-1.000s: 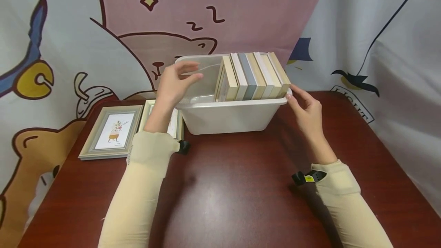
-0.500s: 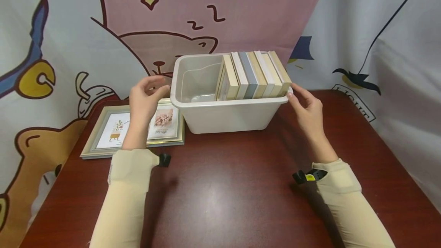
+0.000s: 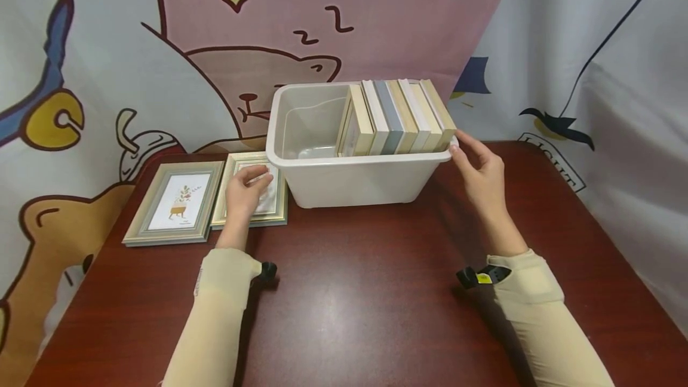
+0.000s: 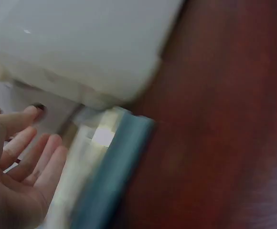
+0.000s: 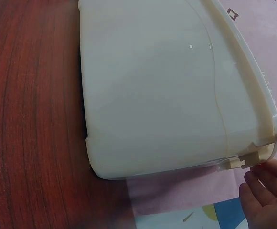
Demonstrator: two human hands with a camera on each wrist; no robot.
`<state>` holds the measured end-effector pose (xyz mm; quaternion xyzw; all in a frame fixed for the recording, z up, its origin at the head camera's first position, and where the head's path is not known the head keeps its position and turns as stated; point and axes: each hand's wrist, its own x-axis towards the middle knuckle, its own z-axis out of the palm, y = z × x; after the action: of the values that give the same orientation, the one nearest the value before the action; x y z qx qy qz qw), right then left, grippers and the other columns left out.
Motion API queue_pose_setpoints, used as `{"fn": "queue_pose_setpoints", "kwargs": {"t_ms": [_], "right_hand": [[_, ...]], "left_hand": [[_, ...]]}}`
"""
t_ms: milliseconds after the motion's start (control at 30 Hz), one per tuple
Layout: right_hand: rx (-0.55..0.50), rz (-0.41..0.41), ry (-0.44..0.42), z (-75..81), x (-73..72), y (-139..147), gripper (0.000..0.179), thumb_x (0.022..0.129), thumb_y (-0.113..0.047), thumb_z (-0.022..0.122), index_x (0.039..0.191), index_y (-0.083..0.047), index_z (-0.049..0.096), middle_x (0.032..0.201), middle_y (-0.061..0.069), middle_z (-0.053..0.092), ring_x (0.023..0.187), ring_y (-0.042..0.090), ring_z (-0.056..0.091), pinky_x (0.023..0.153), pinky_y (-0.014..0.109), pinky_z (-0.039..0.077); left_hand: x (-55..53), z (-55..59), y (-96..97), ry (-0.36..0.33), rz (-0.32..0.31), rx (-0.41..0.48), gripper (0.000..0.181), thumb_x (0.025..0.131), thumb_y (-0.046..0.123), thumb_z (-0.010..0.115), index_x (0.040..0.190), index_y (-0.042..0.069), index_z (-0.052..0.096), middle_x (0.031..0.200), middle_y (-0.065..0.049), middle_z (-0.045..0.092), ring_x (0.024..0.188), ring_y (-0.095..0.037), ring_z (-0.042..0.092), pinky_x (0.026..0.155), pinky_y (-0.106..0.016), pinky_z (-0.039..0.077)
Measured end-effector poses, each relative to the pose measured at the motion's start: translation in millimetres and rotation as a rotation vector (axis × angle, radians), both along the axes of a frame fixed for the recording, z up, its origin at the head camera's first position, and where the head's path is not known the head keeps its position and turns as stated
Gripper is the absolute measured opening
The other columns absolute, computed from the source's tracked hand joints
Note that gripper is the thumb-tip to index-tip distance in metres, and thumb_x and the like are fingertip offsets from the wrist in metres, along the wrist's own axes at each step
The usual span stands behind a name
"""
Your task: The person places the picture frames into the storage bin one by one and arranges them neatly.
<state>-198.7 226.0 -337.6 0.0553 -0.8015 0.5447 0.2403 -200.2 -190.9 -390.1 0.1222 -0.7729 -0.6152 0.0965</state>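
A white plastic tub (image 3: 355, 181) stands at the back of the table. Several picture frames (image 3: 395, 118), cream, white and blue-grey, stand upright in its right part. My right hand (image 3: 481, 178) grips the rim at the tub's right end, thumb on top and fingers below, as the right wrist view also shows. My left hand (image 3: 244, 196) is over the cream picture frame (image 3: 275, 205) lying left of the tub, its fingers loosely bent and holding nothing. In the blurred left wrist view, the hand (image 4: 26, 167) is beside that frame's edge (image 4: 112, 176); contact cannot be told.
Another picture frame (image 3: 174, 202) with a potted-plant print lies flat at the far left. The dark red table (image 3: 365, 291) ends at a printed curtain (image 3: 408, 17) behind the tub. The tub's left part (image 3: 312, 118) shows its bare inner wall.
My left hand has moved from over the tub's left end, leftward and then down over the cream picture frame. The right hand keeps its grip on the rim.
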Motion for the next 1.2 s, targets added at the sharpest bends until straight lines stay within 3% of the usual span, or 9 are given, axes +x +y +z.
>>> {"fn": "queue_pose_setpoints", "kwargs": {"t_ms": [100,233,433,633,900,1200], "right_hand": [[0.001,0.000,-0.009,-0.3,-0.1,0.1,0.038,0.097,-0.021,0.065,0.134,-0.009,0.064,0.134,0.012,0.065,0.120,-0.003,0.057,0.101,0.013,0.045],[-0.007,-0.017,-0.015,0.1,1.5,0.7,0.038,0.097,-0.020,0.065,0.133,-0.009,0.064,0.134,0.012,0.065,0.119,-0.003,0.057,0.100,0.012,0.045],[-0.008,-0.029,-0.015,0.1,2.2,-0.3,0.038,0.096,-0.020,0.066,0.133,-0.009,0.065,0.133,0.012,0.065,0.118,-0.003,0.057,0.099,0.010,0.044],[-0.006,-0.034,-0.001,-0.9,-0.8,-0.9,0.037,0.096,-0.018,0.066,0.132,-0.008,0.065,0.132,0.011,0.067,0.117,-0.005,0.057,0.100,0.012,0.044],[-0.015,-0.013,-0.001,-4.1,-2.4,-4.2,0.037,0.096,-0.016,0.065,0.132,-0.007,0.065,0.131,0.010,0.067,0.115,-0.006,0.058,0.098,0.010,0.045],[0.000,-0.030,-0.011,-0.6,-2.8,-0.4,0.038,0.097,-0.019,0.065,0.133,-0.008,0.065,0.132,0.010,0.066,0.115,-0.006,0.057,0.098,0.011,0.045]], "left_hand": [[-1.5,-15.4,-2.0,-0.028,0.013,-0.047,0.034,0.093,0.011,0.068,0.124,-0.004,0.064,0.130,-0.021,0.065,0.093,0.002,0.060,0.074,-0.002,0.048],[1.5,-22.6,-5.1,-0.026,0.020,-0.081,0.032,0.093,0.010,0.067,0.122,-0.005,0.065,0.127,-0.023,0.066,0.097,-0.006,0.062,0.075,-0.003,0.049],[10.5,-22.9,-12.6,-0.063,0.044,-0.237,0.031,0.092,0.020,0.071,0.116,0.000,0.069,0.117,-0.021,0.070,0.106,-0.022,0.065,0.076,-0.008,0.045],[13.3,-22.8,-10.9,-0.138,-0.024,-0.390,0.051,0.085,0.043,0.077,0.117,0.004,0.069,0.111,-0.017,0.070,0.103,-0.028,0.064,0.082,-0.028,0.049],[12.7,-26.7,-8.0,-0.190,-0.057,-0.544,0.056,0.078,0.043,0.082,0.116,0.005,0.066,0.109,-0.013,0.067,0.100,-0.028,0.062,0.087,-0.041,0.051],[7.8,-19.0,5.1,-0.234,-0.105,-0.779,0.059,0.076,0.047,0.082,0.111,0.004,0.061,0.106,-0.014,0.064,0.100,-0.032,0.061,0.084,-0.045,0.054]]}}
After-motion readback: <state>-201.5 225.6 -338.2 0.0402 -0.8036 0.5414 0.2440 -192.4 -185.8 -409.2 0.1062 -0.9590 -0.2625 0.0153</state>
